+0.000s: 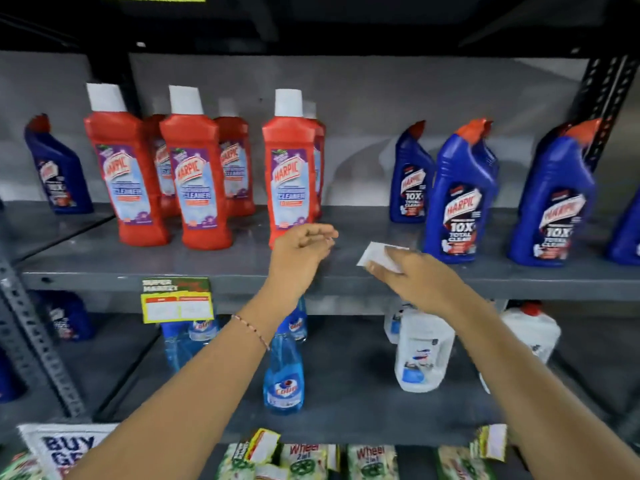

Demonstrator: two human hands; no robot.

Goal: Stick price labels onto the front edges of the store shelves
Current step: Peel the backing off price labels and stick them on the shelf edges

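My right hand (412,275) holds a white paper label (375,256) by its near end, just above the front edge of the grey upper shelf (346,282). My left hand (301,251) hovers to its left, fingers pinched together near the tips; whether anything is between them I cannot tell. A yellow and green price label (177,300) is stuck on that shelf's front edge at the left. Two more yellow labels (263,445) (491,441) hang on the lower shelf's edge.
Red Harpic bottles (199,181) stand left of centre on the upper shelf, blue Harpic bottles (460,195) at the right and far left. Below stand blue spray bottles (284,368) and white jugs (422,351). Detergent packs (370,460) and a sign (65,448) lie at the bottom.
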